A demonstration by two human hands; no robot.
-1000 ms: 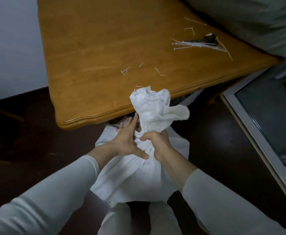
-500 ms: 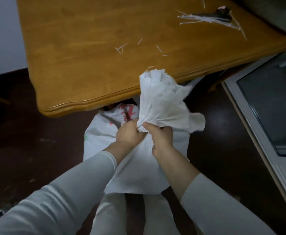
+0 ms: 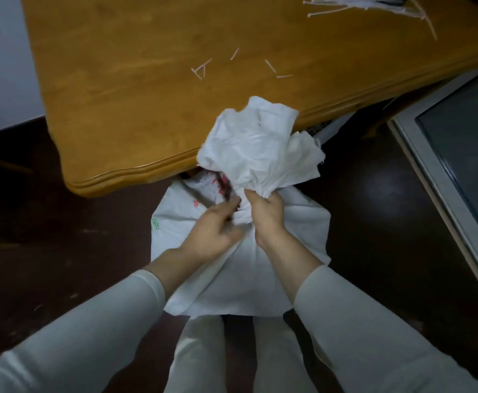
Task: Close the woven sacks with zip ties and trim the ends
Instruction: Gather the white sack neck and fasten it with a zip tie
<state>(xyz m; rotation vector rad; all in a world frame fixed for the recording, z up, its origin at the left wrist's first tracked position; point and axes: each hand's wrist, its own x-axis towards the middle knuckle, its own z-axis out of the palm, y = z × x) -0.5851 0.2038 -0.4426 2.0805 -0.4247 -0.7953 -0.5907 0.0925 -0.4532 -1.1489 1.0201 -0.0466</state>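
Right hand (image 3: 266, 214): sack (image 3: 246, 279) neck is gripped.
Left hand (image 3: 215, 231): blurred; grip cannot be determined.
Zip ties (image 3: 359, 4): cropped, upper right.

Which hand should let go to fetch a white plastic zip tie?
Probably left: the right hand clenches the gathered neck of the white woven sack, holding it shut; the left hand sits beside it, blurred. White zip ties lie far right, though.

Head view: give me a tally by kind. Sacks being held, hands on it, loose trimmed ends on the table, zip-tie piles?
Woven sack: 1
Hands at its neck: 2 (left hand, right hand)
Trimmed ends lying loose: 6, three of them crossed in one cluster
Zip-tie pile: 1
Total: 10
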